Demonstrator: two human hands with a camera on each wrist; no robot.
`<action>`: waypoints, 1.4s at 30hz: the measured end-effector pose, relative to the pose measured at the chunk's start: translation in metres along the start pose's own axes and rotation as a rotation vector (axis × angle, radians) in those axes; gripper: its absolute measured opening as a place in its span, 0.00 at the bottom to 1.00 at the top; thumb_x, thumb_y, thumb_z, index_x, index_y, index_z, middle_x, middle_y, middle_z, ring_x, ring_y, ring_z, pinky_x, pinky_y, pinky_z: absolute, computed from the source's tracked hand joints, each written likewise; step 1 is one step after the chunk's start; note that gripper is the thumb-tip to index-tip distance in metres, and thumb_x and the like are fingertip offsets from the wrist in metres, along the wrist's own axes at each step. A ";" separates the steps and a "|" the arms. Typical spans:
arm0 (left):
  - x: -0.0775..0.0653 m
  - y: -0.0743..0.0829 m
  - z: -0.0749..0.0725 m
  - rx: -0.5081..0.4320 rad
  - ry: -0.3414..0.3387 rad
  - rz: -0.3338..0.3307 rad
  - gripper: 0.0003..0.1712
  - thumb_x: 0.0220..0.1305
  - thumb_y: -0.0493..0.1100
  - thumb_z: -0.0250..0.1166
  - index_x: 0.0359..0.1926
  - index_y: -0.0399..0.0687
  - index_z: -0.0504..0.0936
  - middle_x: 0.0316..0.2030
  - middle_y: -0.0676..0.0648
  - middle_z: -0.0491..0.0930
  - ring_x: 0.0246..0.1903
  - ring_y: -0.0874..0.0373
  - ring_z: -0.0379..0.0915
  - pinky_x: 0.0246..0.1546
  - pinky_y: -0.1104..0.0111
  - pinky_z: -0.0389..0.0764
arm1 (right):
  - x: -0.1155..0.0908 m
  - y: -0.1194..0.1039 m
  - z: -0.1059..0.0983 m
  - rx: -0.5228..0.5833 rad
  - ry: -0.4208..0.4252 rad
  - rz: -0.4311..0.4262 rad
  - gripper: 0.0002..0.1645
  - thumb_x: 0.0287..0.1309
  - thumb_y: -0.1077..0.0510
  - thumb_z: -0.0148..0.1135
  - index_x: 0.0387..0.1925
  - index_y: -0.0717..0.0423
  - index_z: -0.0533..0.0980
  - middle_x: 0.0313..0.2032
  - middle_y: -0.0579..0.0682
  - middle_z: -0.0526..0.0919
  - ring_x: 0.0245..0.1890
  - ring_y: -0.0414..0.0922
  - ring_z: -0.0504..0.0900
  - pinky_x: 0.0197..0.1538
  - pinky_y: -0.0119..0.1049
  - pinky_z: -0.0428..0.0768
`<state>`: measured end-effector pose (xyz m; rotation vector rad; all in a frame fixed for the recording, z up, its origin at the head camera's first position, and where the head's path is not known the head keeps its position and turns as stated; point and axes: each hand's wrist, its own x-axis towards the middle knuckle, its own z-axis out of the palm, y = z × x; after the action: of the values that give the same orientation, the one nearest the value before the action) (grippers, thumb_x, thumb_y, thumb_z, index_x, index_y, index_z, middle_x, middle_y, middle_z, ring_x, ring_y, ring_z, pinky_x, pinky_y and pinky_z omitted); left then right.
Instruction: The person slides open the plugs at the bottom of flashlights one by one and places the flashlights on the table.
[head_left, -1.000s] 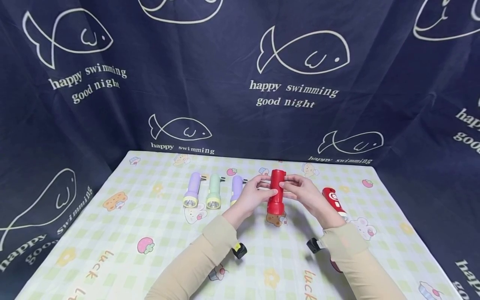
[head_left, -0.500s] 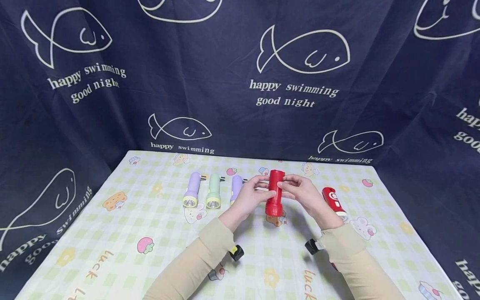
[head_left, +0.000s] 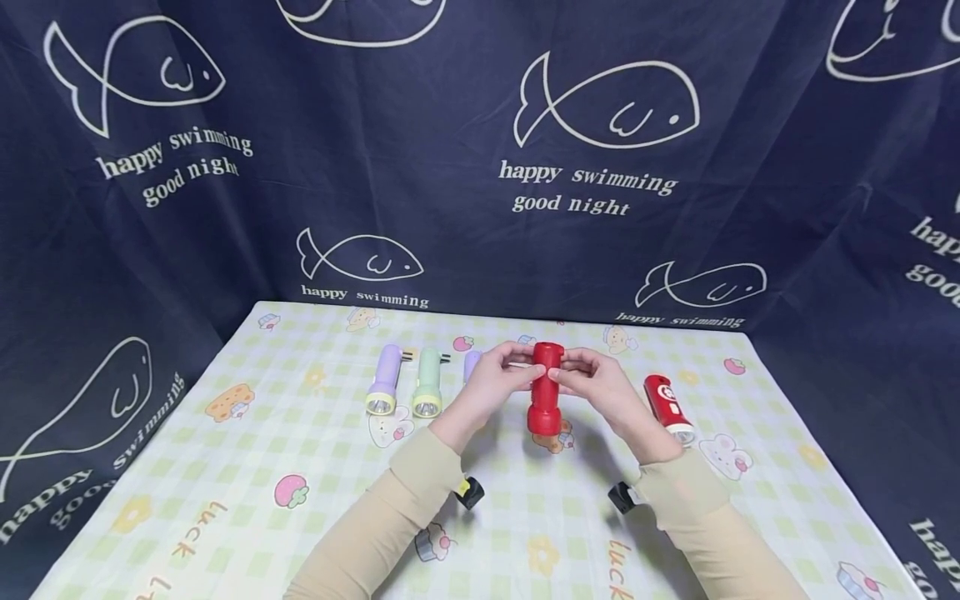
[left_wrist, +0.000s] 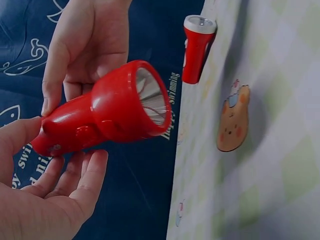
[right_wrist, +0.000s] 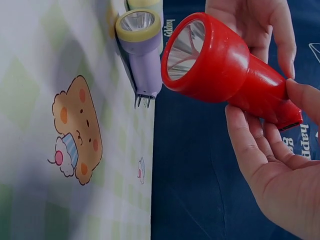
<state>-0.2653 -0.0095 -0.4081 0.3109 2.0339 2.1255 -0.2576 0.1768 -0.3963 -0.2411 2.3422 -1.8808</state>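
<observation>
Above the middle of the table I hold a red flashlight between both hands, its lamp end toward me and lower. My left hand pinches it from the left, thumb near the tail end. From the other side my right hand grips the same barrel with thumb and fingers. The left wrist view shows the clear lens and reflector of the red flashlight. In the right wrist view, the flashlight's dark-edged tail rests over the right fingertips.
Left of my hands lie a purple flashlight, a green flashlight and a second purple flashlight, partly hidden by the left hand. A red flashlight with a white rim lies to the right. A dark curtain hangs behind the table.
The held flashlight has shifted slightly left and toward me. My left thumb has moved up the barrel, and both thumbs now sit close together near the tail end.
</observation>
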 end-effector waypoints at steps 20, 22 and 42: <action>0.004 0.012 -0.006 0.039 0.007 0.034 0.19 0.58 0.42 0.67 0.50 0.41 0.78 0.44 0.44 0.80 0.36 0.56 0.80 0.37 0.65 0.84 | -0.002 -0.002 0.004 -0.016 -0.035 -0.026 0.28 0.55 0.60 0.66 0.54 0.70 0.69 0.44 0.57 0.79 0.38 0.38 0.82 0.46 0.38 0.83; 0.004 0.011 -0.006 0.043 0.007 0.040 0.19 0.58 0.42 0.67 0.50 0.41 0.78 0.44 0.43 0.80 0.36 0.57 0.80 0.37 0.65 0.84 | -0.002 -0.002 0.004 -0.020 -0.038 -0.023 0.27 0.55 0.60 0.66 0.54 0.70 0.69 0.44 0.58 0.79 0.38 0.38 0.82 0.45 0.35 0.83; -0.007 0.009 -0.009 0.137 -0.035 0.095 0.18 0.58 0.41 0.67 0.51 0.47 0.79 0.45 0.47 0.81 0.41 0.56 0.80 0.44 0.66 0.81 | -0.005 -0.006 -0.002 -0.042 -0.088 -0.058 0.27 0.55 0.59 0.66 0.55 0.65 0.70 0.47 0.57 0.79 0.42 0.40 0.82 0.47 0.31 0.81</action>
<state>-0.2612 -0.0208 -0.4000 0.4696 2.1900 2.0214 -0.2530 0.1787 -0.3894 -0.3914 2.3425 -1.8082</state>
